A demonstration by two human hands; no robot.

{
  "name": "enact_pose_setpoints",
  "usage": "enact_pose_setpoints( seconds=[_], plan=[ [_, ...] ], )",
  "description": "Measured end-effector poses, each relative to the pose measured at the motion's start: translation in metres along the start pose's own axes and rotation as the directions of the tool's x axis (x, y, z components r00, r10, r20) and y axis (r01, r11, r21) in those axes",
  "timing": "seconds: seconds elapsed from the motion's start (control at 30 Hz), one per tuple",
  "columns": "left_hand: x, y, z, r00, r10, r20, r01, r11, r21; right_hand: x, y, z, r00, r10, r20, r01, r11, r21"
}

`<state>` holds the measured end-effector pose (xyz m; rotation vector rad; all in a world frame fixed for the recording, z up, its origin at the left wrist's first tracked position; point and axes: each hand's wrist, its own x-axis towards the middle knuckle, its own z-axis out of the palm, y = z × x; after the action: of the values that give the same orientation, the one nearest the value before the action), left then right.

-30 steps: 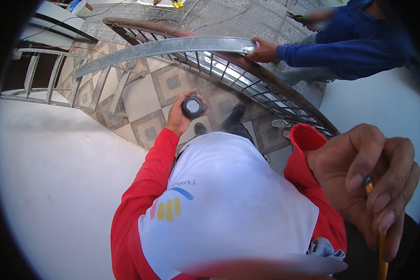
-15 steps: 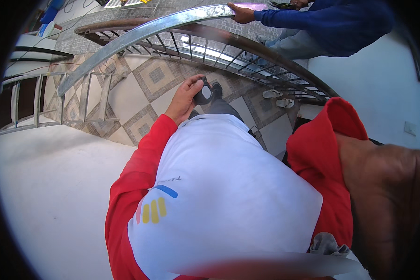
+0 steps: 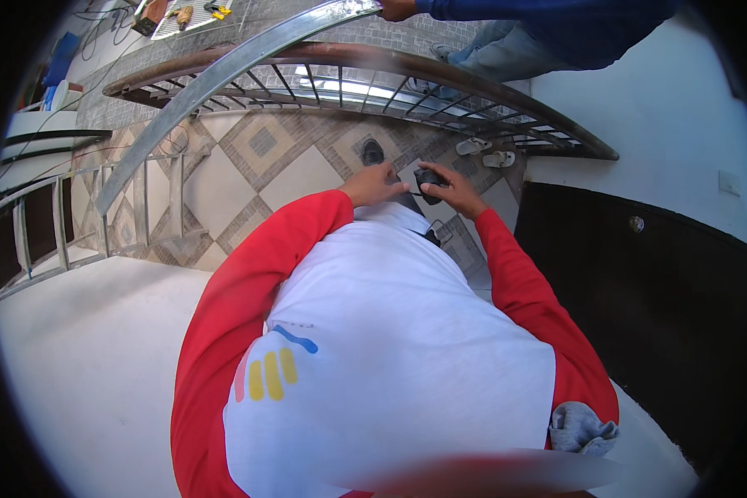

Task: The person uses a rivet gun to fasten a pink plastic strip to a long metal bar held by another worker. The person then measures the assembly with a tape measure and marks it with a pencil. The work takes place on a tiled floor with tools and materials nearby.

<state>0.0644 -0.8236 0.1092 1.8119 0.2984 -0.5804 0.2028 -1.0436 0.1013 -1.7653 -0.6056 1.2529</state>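
Observation:
In front of my waist, my right hand (image 3: 455, 192) grips a small black tape measure (image 3: 428, 184), its fingers curled over the case. Close on its left is my left hand (image 3: 375, 184), with thumb and fingers bent and slightly apart, pointing at the tape measure. Nothing shows in the left hand, though part of its finger side is hard to make out. Both forearms wear red sleeves. A dark shoe (image 3: 373, 151) shows on the tiled floor (image 3: 307, 178) just beyond the hands.
A brown curved railing (image 3: 340, 55) with dark bars crosses ahead. Over it slants a long metal strip (image 3: 224, 70), its upper end at another person's hand (image 3: 400, 8). An aluminium ladder (image 3: 61, 224) lies left. Pale sandals (image 3: 498, 158) sit by the railing; tools (image 3: 183, 15) lie far left.
My right hand has come in from the far right and now holds the tape measure, which was in my left hand. The left hand has moved right. The metal strip appears shifted left and up.

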Motion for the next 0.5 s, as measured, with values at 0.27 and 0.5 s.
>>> enact_pose_setpoints(
  seconds=[0.27,0.5],
  plan=[
    [-0.025,0.014,-0.002,0.955,0.218,0.200,-0.251,0.955,0.160,-0.014,0.036,0.033,0.989,0.104,0.105,-0.137,0.908,0.395],
    [-0.007,-0.007,0.008,0.956,0.222,0.191,-0.288,0.828,0.481,-0.024,-0.012,0.047,0.984,0.042,0.176,-0.110,0.909,0.403]
  ],
)
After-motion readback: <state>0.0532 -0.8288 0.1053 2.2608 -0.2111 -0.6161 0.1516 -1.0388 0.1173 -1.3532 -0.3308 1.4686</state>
